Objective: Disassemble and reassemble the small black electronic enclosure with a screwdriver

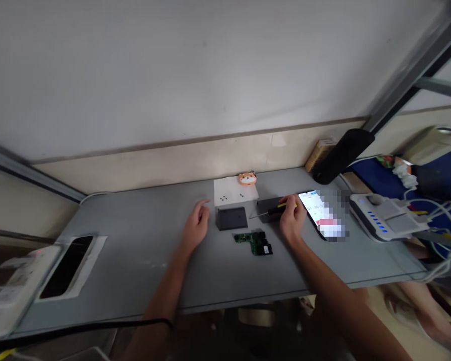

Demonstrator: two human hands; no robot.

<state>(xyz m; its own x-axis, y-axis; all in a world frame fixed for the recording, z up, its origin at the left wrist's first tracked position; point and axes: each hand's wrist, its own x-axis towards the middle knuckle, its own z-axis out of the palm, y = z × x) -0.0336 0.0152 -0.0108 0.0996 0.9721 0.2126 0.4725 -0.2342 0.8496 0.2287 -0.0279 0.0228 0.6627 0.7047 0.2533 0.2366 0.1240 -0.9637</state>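
Observation:
My right hand (292,221) grips a screwdriver (275,210) with a black and yellow handle, its thin shaft pointing left. The tip is just right of a dark rectangular plate (232,219) lying flat on the grey table. Another dark flat piece (263,204) lies behind the screwdriver, partly covered by it and by my hand. A green circuit board (252,239) with black parts rests nearer to me. Left of the plate, my left hand (197,225) hovers or rests with loosely bent fingers, holding nothing. Several tiny screws (223,198) lie on a white paper sheet (231,188).
An orange animal-faced case (247,178) sits on the paper's far edge. At right are a lit phone (319,213), a power strip (379,215) with cables, a black cylinder (346,155) and a book (319,154). Another phone (67,265) lies at left.

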